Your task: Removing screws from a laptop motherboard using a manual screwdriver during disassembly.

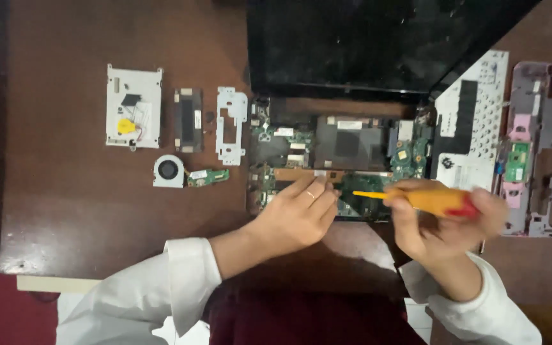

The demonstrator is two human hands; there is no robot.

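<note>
Your right hand (pixel 439 220) is gripping a yellow screwdriver (pixel 416 199), fingers closed around its handle. Your left hand (pixel 298 214) is resting on the opened laptop's circuit board (pixel 359 150), fingers loosely extended, holding nothing.

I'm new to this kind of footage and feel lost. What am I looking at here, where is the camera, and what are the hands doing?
This is one picture from a camera worn on a person's head, looking down at their own two hands over a brown table. No machine is involved.

In the middle lies an opened laptop with its green circuit boards showing and its dark screen folded back. The left hand rests its fingers on the boards. The right hand grips a screwdriver with a yellow and red handle, its tip pointing left toward the left hand.

Removed parts lie to the left: a white metal plate, a dark flat piece, a white bracket, a small fan and a little green board. To the right are the keyboard, turned underside up, and a pink casing.
</note>
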